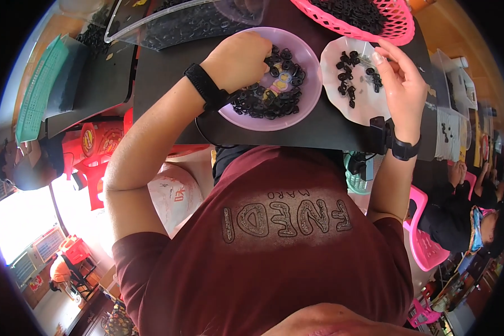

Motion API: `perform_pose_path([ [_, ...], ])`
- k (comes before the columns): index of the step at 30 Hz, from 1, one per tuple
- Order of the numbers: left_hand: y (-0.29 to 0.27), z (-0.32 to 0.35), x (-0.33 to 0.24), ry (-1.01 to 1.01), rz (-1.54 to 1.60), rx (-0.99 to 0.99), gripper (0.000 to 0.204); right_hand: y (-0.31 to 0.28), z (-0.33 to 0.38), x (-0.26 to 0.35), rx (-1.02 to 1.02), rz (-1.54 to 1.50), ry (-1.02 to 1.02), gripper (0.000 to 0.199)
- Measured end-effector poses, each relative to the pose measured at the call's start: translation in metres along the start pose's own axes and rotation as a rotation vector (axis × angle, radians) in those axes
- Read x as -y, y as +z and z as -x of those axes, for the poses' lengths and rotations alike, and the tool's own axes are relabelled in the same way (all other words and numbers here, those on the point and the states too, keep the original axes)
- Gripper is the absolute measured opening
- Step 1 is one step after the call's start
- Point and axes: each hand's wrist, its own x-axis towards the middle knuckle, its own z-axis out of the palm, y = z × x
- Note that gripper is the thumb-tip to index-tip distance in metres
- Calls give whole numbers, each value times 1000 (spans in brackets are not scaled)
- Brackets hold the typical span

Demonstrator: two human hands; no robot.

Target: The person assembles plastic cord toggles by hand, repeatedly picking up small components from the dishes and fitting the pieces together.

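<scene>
My left hand (238, 59) reaches into a purple bowl (311, 92) heaped with small black ring-shaped pieces (263, 101). Its fingers are curled down into the pile and their tips are hidden. A black band sits on that wrist. My right hand (403, 84) hovers over the right side of a white plate (333, 95) that carries a few of the same black pieces (347, 75). Its thumb tip points toward the plate, and whether anything is pinched there is too small to see. A black watch is on the right wrist. Both dishes rest on a black table (162, 78).
A pink mesh basket (397, 28) of black pieces stands behind the plate, and a clear plastic bin (173, 22) of them behind the bowl. A green basket (36, 92) lies far left. Another person sits at the right by pink chairs (425, 246); red stools are at left.
</scene>
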Motion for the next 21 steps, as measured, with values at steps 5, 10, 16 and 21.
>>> perform_pose_path([
  [5, 4, -11, -4, 6, 12, 3, 21, -17, 10, -17, -8, -16, 46, 22],
  [10, 5, -19, -3, 14, 29, 33, 18, -32, 14, -32, 44, 162, 80, 19],
  [16, 1, -23, -26, 33, -165, 101, 19, -46, 17, -41, 221, 322, 18, 14],
  [21, 8, -25, -20, 90, -191, 71, 20, -40, 14, -44, 407, 470, -151, 14],
])
